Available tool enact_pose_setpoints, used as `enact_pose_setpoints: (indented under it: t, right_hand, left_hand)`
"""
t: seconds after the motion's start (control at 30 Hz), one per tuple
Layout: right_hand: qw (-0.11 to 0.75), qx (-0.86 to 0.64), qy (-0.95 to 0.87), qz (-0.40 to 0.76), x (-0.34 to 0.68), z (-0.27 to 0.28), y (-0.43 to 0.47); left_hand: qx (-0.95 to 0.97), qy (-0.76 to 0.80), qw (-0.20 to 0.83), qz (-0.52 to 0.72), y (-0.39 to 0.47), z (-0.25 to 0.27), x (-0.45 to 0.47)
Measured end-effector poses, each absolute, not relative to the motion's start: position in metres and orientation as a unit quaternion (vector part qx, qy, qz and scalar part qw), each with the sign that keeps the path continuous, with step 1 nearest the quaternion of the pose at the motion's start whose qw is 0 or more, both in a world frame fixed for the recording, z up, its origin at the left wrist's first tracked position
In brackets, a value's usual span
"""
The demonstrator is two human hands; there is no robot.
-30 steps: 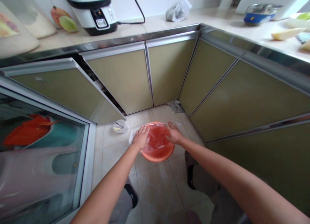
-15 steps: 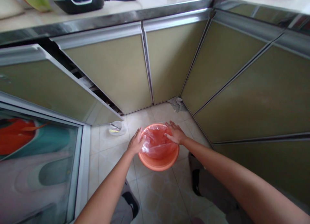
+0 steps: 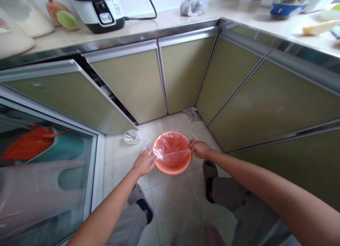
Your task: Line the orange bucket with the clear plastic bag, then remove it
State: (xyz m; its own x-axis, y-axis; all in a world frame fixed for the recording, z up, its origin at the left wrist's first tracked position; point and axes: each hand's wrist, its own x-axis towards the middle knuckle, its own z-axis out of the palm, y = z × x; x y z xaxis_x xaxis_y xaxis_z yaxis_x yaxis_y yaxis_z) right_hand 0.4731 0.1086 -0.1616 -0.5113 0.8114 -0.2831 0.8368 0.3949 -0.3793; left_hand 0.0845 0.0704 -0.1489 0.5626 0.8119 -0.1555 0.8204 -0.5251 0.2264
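An orange plastic bin (image 3: 174,171) stands on the tiled floor between my feet. A clear plastic bag (image 3: 170,148) lines its far part, and its near edge stretches straight across the opening. My left hand (image 3: 145,162) is closed at the bin's left rim, pinching the bag's edge there. On the right rim, my right hand (image 3: 199,149) pinches the other end of that edge between bent fingers. Some of the bag hangs over the far rim onto the floor side.
A cabinet door (image 3: 66,93) stands ajar on the left, beside a glass-fronted panel (image 3: 45,189). A small clear container (image 3: 132,137) and a grey cloth (image 3: 192,113) lie on the floor. A rice cooker (image 3: 99,12) and a blue-banded bowl (image 3: 288,5) stand on the counter.
Both hands went from spread fingers inside the bin's rim to pinching the bag's edge at the sides. The view has tilted up, showing more of the counter.
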Motion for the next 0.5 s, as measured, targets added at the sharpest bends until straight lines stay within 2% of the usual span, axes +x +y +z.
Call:
enact_pose_setpoints:
  t: [0.5]
  right_hand:
    - [0.126,0.427,0.859,-0.255,0.482,-0.166,0.089]
  left_hand:
    - [0.912,0.376,0.159,-0.046,0.036,-0.173,0.067]
